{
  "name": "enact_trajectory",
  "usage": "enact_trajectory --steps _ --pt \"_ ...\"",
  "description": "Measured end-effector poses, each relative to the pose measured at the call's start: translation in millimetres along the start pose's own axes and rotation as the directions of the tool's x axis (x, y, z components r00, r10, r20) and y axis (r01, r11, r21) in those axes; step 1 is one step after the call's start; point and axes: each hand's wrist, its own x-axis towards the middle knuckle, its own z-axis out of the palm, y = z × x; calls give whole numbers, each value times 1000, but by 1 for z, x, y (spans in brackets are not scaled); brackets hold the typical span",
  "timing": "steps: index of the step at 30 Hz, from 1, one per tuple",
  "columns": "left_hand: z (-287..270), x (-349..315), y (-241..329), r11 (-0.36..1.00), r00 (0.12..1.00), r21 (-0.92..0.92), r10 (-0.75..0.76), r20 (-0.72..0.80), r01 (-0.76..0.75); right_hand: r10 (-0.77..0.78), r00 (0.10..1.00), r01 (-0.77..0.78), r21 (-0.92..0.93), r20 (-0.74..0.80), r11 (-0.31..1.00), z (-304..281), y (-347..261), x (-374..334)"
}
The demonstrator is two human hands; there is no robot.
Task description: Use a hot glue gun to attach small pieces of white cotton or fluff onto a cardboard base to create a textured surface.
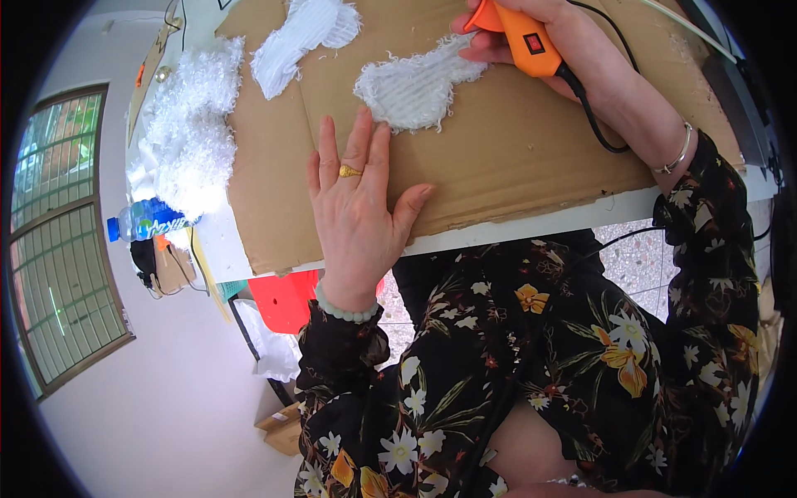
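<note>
Head view, items listed from the hands outward.

Left hand [357,199]: laid palm down, fingers extended and slightly spread, thumb out to the side; nothing gripped. Fingertips at the lower left edge of the nearer white piece, touching or just beside it. Gold ring; pale green bead bracelet at the wrist.

Right hand [573,33]: closed around an orange handheld tool [523,40] with a dark-framed red switch and black cable; working end not clearly seen. Some fingertips reach the right end of the nearer piece; contact cannot be told.

Nearer white piece [415,90]: ribbed, with fringed edges, flat on the cardboard between the two hands.

Second white piece [299,46]: also ribbed, lying apart, up and to the left; no hand on it.

Cardboard sheet [506,178]: brown, beneath both pieces, covering much of the white desk [452,239].

White fluffy heap [195,124]: along the left side of the cardboard; clear bottle [149,221] with blue cap and label below it.

Condition of work, by judgement: two pieces already separate from the heap; the nearer appears in hand, its fringe still present. Whether either is finished, or more will come from the heap, cannot be told.
</note>
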Motion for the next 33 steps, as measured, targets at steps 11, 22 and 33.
enact_trajectory --steps 11,22,33 --pt "-3 17 -4 990 997 -123 71 8 -70 37 999 -39 -70 -34 997 6 -4 -5" --pt "-10 9 -15 999 999 -51 -10 -40 8 3 1000 -2 -44 8 999 1 1 -1" --pt "0 33 -28 980 994 -167 98 -48 -105 -6 998 6 -2 61 1000 -6 6 2"
